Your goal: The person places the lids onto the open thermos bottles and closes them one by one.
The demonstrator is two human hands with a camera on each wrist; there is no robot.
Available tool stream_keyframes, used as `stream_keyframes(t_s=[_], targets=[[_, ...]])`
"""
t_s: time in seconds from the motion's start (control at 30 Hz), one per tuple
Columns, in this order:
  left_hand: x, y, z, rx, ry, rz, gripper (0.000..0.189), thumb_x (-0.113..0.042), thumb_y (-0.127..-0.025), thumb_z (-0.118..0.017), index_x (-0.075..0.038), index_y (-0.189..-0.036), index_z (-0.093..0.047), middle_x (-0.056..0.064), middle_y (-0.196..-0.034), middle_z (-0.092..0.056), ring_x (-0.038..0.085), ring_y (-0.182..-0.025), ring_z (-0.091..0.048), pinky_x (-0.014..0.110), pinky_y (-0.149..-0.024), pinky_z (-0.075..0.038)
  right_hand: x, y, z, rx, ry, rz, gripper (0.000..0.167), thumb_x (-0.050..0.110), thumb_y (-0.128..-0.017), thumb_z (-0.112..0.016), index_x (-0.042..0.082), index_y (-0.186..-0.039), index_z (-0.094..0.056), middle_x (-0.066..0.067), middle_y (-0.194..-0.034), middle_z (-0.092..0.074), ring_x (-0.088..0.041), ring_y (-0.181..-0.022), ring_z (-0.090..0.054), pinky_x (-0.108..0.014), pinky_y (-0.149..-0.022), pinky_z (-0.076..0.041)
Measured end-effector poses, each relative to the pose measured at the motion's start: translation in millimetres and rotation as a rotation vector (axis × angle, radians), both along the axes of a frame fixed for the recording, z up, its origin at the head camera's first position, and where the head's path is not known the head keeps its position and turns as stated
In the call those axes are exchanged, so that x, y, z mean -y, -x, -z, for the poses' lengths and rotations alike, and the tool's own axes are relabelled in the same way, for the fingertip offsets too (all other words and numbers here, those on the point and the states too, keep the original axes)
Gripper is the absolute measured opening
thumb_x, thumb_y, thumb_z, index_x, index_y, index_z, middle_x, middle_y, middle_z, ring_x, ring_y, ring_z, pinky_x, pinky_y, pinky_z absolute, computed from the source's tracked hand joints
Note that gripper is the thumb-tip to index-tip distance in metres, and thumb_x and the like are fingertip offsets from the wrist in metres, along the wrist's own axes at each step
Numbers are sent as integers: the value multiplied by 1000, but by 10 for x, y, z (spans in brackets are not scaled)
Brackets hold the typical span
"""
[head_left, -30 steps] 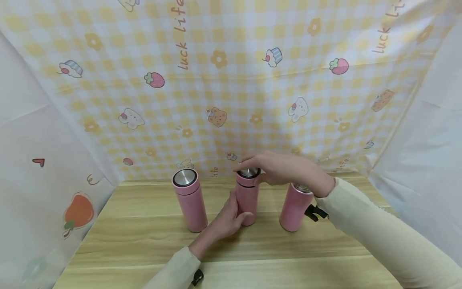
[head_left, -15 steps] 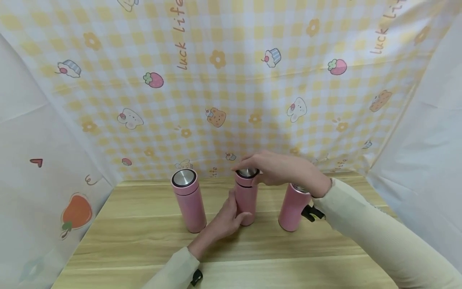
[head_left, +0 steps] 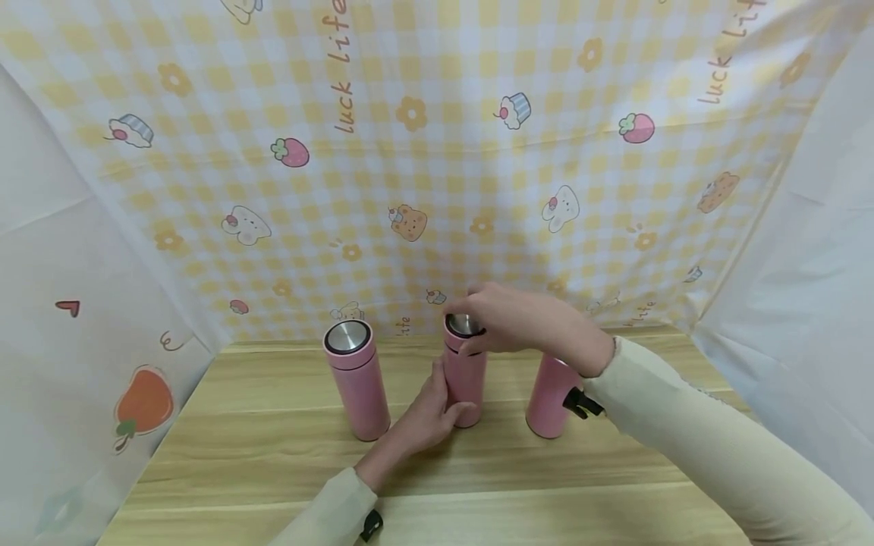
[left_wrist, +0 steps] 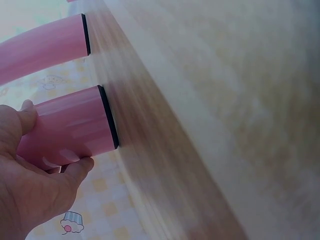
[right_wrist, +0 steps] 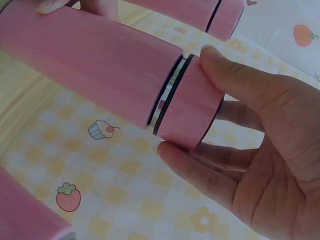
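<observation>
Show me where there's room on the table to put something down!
Bare tabletop lies at the front, between the left sleeve and right sleeve, and on the left, beyond the left bottle. It's crowded at the middle bottle: the left hand holds it, the right hand its cap.

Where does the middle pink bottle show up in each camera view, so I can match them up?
Head: middle bottle, at centre between two other bottles.
Left wrist: middle bottle, at left, below another bottle, base pointing right.
Right wrist: middle bottle, slanting from upper left to centre, lid held in the right hand.
Shared landmark: the left hand on it, top left in the right wrist view.
</observation>
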State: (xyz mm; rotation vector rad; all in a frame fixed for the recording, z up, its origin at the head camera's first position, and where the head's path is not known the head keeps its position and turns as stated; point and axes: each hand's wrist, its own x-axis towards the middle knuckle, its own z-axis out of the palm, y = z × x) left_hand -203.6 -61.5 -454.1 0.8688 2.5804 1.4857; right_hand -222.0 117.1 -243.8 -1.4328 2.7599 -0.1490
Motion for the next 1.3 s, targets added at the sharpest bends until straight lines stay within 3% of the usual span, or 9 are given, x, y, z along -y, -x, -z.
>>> stream_keyframes(t_s=[0.17, 0.33, 0.47, 0.57, 0.67, 0.8, 1.03, 1.3], targets=[[6, 2, -1, -13, -8, 14, 71, -14, -100, -66, -8, -148, -13, 19, -148, -35, 27, -135, -40, 48, -111, -34, 16, 8, 27, -18, -29, 64, 56, 37, -89, -81, 8, -134, -63, -5, -93, -57, -16, -77, -52, -31, -66, -47], [4, 9, 3, -19, -10, 18, 73, -12, -99, -67, -10, -148, -13, 17, -149, -35, 25, -136, -40, 46, -112, -33, -24, 33, 28, -20, 5, 37, 62, 40, -88, -81, 8, -138, -61, -4, -93, -58, -14, -76, -54, -31, -67, -48], [-1, 9, 8, -13, -2, 11, 75, -13, -100, -67, -9, -150, -11, 17, -150, -35, 24, -136, -39, 45, -113, -32, -103, 76, -19, 22, 49, -35, 68, 36, -86, -83, 9, -143, -57, -7, -119, -65, -19, -101, -63, -36, -86, -51], [1, 7, 15, -33, 8, 4, 75, -16, -100, -66, -7, -150, -11, 18, -149, -35, 25, -136, -41, 46, -112, -33, -159, 126, -66, 89, 60, -115, 67, 22, -86, -85, 11, -146, -56, -11, -144, -54, -25, -128, -53, -40, -102, -45], [4, 10, 25, -72, 5, 7, 74, -18, -100, -67, -6, -148, -13, 20, -148, -37, 27, -134, -43, 48, -110, -35, -187, 162, -89, 169, 56, -189, 65, 5, -86, -82, 13, -146, -57, -10, -151, -48, -24, -133, -49, -38, -102, -45], [6, 12, 19, -81, 3, 9, 73, -19, -100, -68, -7, -147, -14, 19, -147, -38, 26, -133, -44, 47, -110, -36, -182, 162, -67, 215, 51, -217, 61, -5, -88, -76, 13, -144, -59, -7, -150, -50, -21, -132, -50, -34, -95, -48], [8, 15, 21, -59, -11, 11, 74, -20, -100, -67, -6, -148, -13, 18, -148, -37, 24, -133, -44, 46, -110, -35, -149, 126, -33, 180, 33, -138, 61, -2, -87, -79, 16, -142, -61, 2, -146, -54, -13, -119, -58, -28, -88, -50], [1, 16, 31, -49, 4, 7, 72, -24, -101, -66, -5, -147, -15, 19, -147, -37, 26, -133, -43, 47, -110, -35, -132, 87, -28, 122, 19, -80, 60, 4, -85, -83, 16, -141, -62, 1, -140, -59, -15, -124, -56, -31, -94, -49]])
